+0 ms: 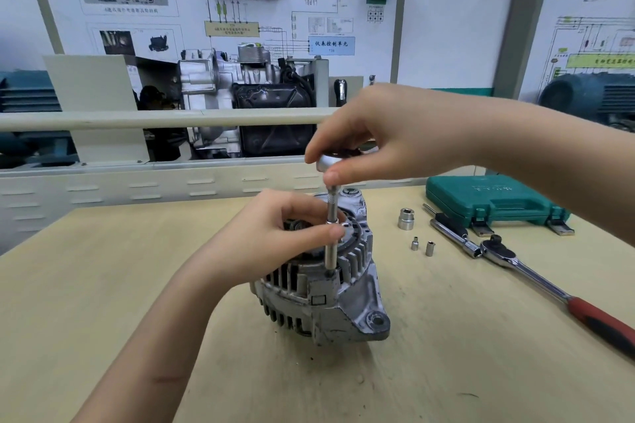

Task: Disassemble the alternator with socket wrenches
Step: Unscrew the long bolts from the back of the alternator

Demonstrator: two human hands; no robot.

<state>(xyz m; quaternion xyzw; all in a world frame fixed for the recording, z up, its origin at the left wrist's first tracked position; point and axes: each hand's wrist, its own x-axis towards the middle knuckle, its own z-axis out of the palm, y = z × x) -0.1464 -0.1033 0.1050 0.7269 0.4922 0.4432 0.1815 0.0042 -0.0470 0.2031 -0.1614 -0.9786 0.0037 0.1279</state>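
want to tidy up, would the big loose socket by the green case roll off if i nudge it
Probably not: the big socket stands on its flat end, so it should slide. Tipped over, its round sides would likely roll. Solid steel by the look, so probably heavy for its size.

The desk [103, 285] lies bare left of and near the alternator [323, 285], giving open passage there. Right of it stand a large socket [406, 218] and two small sockets [422, 246], then a ratchet wrench [536, 276] lying diagonally, with a green tool case [494, 199] blocking the far right.
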